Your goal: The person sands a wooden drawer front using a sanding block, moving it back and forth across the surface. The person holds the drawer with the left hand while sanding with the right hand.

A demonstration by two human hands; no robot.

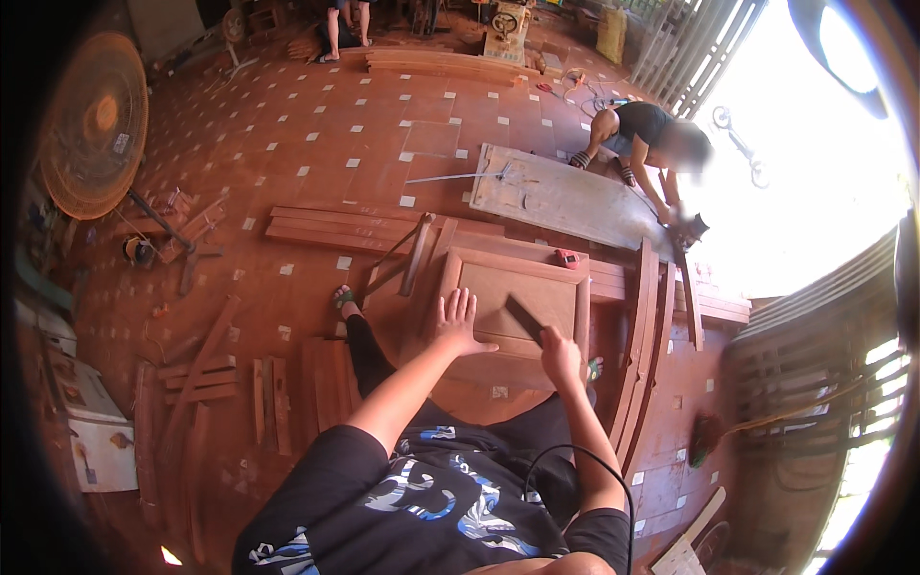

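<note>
A framed wooden panel (520,287), like a small cabinet door, lies flat in front of me between my legs. My left hand (458,326) rests palm down near its left side, thumb out and fingers stretched. Gripped in my right hand (561,358) is a dark, flat, bar-shaped tool (523,316), its far end tilted up to the left over the panel's lower right part. Its exact kind cannot be made out. On the panel's far right corner sits a small red and black tape measure (567,258).
Long planks (340,228) lie beyond the panel, and more beams (640,350) run along its right. A co-worker (652,139) crouches at the far right beside a big board (565,192). A large fan (96,125) stands left; wood offcuts (201,379) lie below it.
</note>
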